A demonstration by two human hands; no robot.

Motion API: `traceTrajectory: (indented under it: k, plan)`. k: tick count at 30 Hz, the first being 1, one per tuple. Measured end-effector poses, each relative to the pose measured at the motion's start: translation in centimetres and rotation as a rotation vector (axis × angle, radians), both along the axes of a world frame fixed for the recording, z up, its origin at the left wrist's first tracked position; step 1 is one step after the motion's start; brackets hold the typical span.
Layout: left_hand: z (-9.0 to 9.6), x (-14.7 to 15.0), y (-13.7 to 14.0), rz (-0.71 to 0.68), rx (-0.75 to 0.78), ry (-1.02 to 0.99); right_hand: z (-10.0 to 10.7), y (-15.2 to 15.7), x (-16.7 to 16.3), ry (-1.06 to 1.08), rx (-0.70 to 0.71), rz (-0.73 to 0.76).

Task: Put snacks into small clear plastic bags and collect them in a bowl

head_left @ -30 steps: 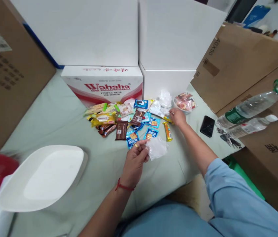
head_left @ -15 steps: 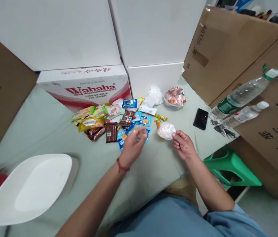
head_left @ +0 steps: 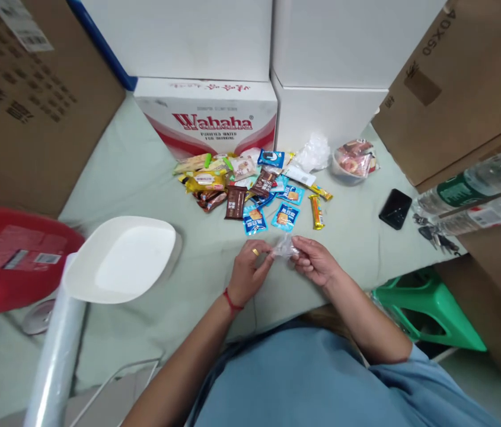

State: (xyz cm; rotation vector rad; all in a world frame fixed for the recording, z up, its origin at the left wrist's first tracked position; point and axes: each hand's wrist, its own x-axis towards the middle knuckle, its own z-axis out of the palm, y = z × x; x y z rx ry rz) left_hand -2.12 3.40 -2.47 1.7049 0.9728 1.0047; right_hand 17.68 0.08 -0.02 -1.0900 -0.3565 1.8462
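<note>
A crumpled piece of clear plastic film (head_left: pixel 284 246) is held up between my two hands over the front of the table. My right hand (head_left: pixel 316 261) pinches its right side, fingers curled. My left hand (head_left: pixel 250 267), with a ring and a red bracelet, closes thumb and fingertips on its left edge. Just beyond lie blue snack packets (head_left: pixel 286 217), a yellow-wrapped bar (head_left: pixel 316 212) and a brown cocoa packet (head_left: pixel 235 202). More wrapped snacks (head_left: pixel 206 179) are heaped behind them.
A white basin (head_left: pixel 76 276) sits at the left near a roll of plastic film (head_left: pixel 52 356) and a red object (head_left: pixel 14 261). A Wahaba-style water carton (head_left: pixel 214 121) backs the heap. Farther right are a snack bowl (head_left: pixel 348 175), a phone (head_left: pixel 395 209), bottles (head_left: pixel 476 184) and a green stool (head_left: pixel 432 314).
My left hand has moved from the blue packets to the plastic film. The round bundle of film has come nearer and is now crumpled between both hands. The view has shifted left.
</note>
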Motion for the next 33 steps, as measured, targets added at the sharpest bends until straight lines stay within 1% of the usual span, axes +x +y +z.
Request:
traceTrajectory:
  k: [2,4,6,7,9,10,12,13,14,15,16,18,19,21,23,25,26,28,30,32,33]
  plan:
    - [-0.3,-0.2,0.2,-0.021,-0.156,-0.102,-0.1,-0.3,0.5,0.008,-0.027,0.012]
    - [-0.5,-0.4,0.5,-0.018,-0.318,-0.213,-0.1,-0.6,1.1,-0.040,-0.023,-0.016]
    - [-0.6,-0.5,0.9,0.024,-0.430,-0.310,-0.1,-0.6,1.7,-0.151,0.020,-0.029]
    - [-0.7,-0.5,1.1,0.049,-0.459,-0.344,-0.1,-0.5,2.0,-0.230,0.053,-0.018]
    - [-0.9,-0.7,1.4,0.080,-0.485,-0.381,-0.2,-0.4,2.5,-0.470,0.138,-0.009]
    - [-1.0,-0.8,1.5,0.085,-0.491,-0.384,-0.2,-0.4,2.7,-0.635,0.191,-0.045]
    - [-1.3,-1.0,1.5,0.088,-0.501,-0.381,-0.3,-0.4,2.7,-0.991,0.308,-0.197]
    - [-1.4,-1.1,1.5,0.087,-0.509,-0.382,-0.3,-0.5,2.5,-1.135,0.372,-0.271]
    - [-1.5,-1.1,1.5,0.084,-0.518,-0.386,-0.3,-0.6,2.1,-1.236,0.446,-0.308]
    - [-1.6,-1.1,1.5,0.078,-0.528,-0.391,-0.3,-0.7,1.6,-1.295,0.532,-0.290]
    - [-1.7,-1.1,1.4,0.071,-0.540,-0.396,-0.3,-0.8,1.0,-1.327,0.628,-0.225]
    - [-1.9,-1.0,1.4,0.053,-0.561,-0.400,-0.6,-0.6,-0.4,-1.365,0.811,-0.044]
    - [-1.9,-0.9,1.4,0.047,-0.570,-0.400,-0.8,-0.4,-0.9,-1.386,0.874,0.026]
    - [-2.0,-0.9,1.4,0.044,-0.585,-0.403,-1.2,0.3,-1.6,-1.397,0.926,0.096]
    - [-2.0,-1.0,1.5,0.058,-0.596,-0.422,-1.4,0.9,-1.5,-1.339,0.910,0.110]
    - [-2.0,-1.2,1.8,0.085,-0.605,-0.451,-1.1,1.3,-0.9,-1.187,0.842,0.109]
    - [-2.0,-1.3,1.9,0.099,-0.609,-0.465,-0.7,1.5,-0.5,-1.078,0.781,0.106]
    - [-1.8,-1.3,2.3,0.125,-0.614,-0.489,0.2,1.6,0.2,-0.832,0.611,0.110]
    - [-1.4,-1.2,2.5,0.148,-0.610,-0.509,1.0,1.6,0.7,-0.644,0.442,0.112]
    - [-1.1,-1.1,2.5,0.206,-0.593,-0.548,1.4,1.8,0.9,-0.561,0.341,0.052]
    - [-1.0,-1.2,2.4,0.246,-0.580,-0.573,1.4,1.9,0.9,-0.545,0.318,-0.013]
